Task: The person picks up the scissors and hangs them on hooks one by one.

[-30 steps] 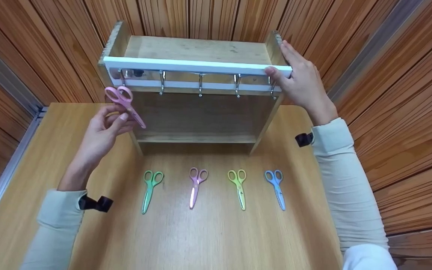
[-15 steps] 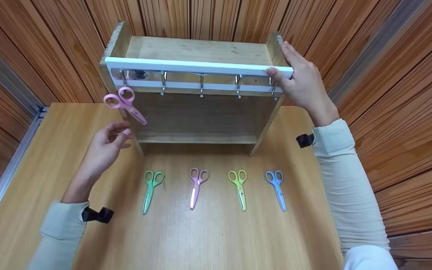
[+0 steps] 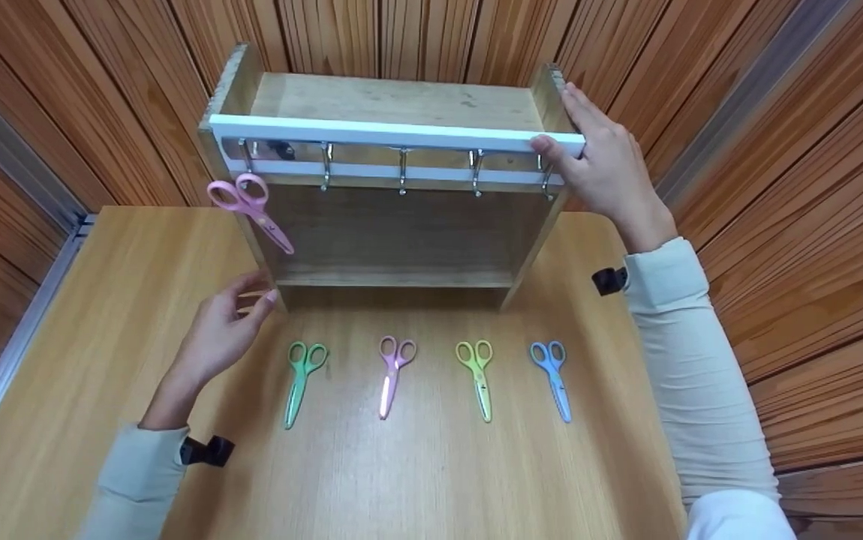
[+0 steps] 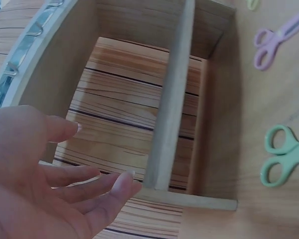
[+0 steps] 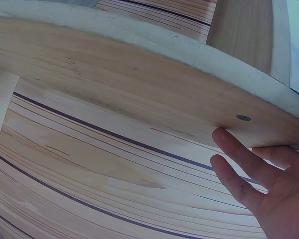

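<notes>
Pink scissors [image 3: 251, 207] hang by one finger loop from the leftmost hook of the white hook rail [image 3: 394, 133] on the front of a wooden shelf [image 3: 401, 236]. My left hand [image 3: 223, 330] is below them with nothing in it, fingers loosely bent by the shelf's lower left side. With my right hand [image 3: 608, 169] I hold the shelf's upper right corner, thumb over the rail's front and fingers along the side panel [image 5: 154, 94]. Green scissors [image 3: 302, 382], purple scissors [image 3: 392, 376], yellow-green scissors [image 3: 478, 379] and blue scissors [image 3: 553, 379] lie in a row on the table.
Several metal hooks, such as the middle hook [image 3: 402, 171], stick out along the rail with nothing on them. The shelf stands on the wooden table [image 3: 416, 480], close to the wood-panelled wall [image 3: 416, 37].
My left hand has let go of the pink scissors, which stay hanging on the hook, and has moved down and slightly right. The right hand keeps its place on the shelf.
</notes>
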Demonstrator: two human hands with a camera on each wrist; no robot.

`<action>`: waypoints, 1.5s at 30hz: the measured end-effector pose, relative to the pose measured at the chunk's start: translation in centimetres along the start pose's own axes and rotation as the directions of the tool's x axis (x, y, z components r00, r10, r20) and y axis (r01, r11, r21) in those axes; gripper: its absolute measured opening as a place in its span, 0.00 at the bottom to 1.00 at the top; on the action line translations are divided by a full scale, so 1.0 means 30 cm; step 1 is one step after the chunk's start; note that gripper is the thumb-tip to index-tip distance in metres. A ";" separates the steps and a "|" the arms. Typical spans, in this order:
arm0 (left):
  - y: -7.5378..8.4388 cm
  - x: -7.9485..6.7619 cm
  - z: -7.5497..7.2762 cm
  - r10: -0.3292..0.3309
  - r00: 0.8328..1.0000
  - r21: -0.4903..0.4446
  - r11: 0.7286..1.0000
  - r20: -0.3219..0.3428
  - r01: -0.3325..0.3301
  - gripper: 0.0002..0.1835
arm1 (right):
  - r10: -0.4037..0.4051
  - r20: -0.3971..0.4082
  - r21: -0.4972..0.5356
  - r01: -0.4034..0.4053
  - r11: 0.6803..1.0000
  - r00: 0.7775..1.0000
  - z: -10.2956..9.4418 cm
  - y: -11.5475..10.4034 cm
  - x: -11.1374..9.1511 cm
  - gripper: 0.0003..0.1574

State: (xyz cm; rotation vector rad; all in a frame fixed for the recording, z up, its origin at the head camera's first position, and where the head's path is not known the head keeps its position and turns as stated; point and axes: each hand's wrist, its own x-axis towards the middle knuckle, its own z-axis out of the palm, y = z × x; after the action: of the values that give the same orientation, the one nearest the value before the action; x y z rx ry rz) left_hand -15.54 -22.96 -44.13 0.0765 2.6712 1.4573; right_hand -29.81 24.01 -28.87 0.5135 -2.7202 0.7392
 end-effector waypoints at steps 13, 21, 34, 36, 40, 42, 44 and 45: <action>-0.110 -0.040 0.101 -0.017 1.000 0.252 0.968 -0.011 0.019 0.42 | 0.015 0.004 -0.013 -0.015 1.000 1.000 0.001 -0.002 -0.001 0.65; -0.176 -0.060 0.184 -0.038 0.999 0.386 0.921 -0.031 0.047 0.42 | 0.017 -0.003 -0.007 -0.017 1.000 1.000 0.000 0.001 -0.002 0.64; -0.259 -0.073 0.310 0.035 0.992 0.463 0.886 -0.117 0.024 0.42 | 0.006 -0.010 0.010 -0.005 1.000 1.000 0.013 -0.002 0.002 0.66; -0.271 -0.074 0.329 0.059 0.990 0.484 0.875 -0.128 0.011 0.42 | 0.007 -0.014 0.015 -0.007 1.000 1.000 0.014 -0.003 0.002 0.67; -0.292 -0.077 0.361 0.099 0.986 0.515 0.857 -0.138 -0.014 0.43 | 0.015 -0.018 0.023 -0.014 1.000 1.000 0.013 -0.004 0.002 0.66; -0.299 -0.078 0.373 0.103 0.986 0.517 0.856 -0.134 -0.019 0.43 | 0.019 -0.016 0.023 -0.019 1.000 1.000 0.013 -0.004 0.002 0.66; -0.303 -0.077 0.382 0.105 0.986 0.520 0.854 -0.131 -0.022 0.43 | 0.021 -0.015 0.023 -0.020 1.000 1.000 0.012 -0.004 0.001 0.66; -0.304 -0.075 0.386 0.107 0.986 0.522 0.853 -0.131 -0.023 0.43 | 0.022 -0.014 0.022 -0.022 1.000 1.000 0.012 -0.004 0.001 0.66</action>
State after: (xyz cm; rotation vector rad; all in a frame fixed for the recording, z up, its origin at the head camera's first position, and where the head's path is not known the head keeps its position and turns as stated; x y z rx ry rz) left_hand -12.00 -18.41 -57.88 0.0955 3.1448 0.7325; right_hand -29.84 23.72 -29.11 0.4822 -2.7113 0.7760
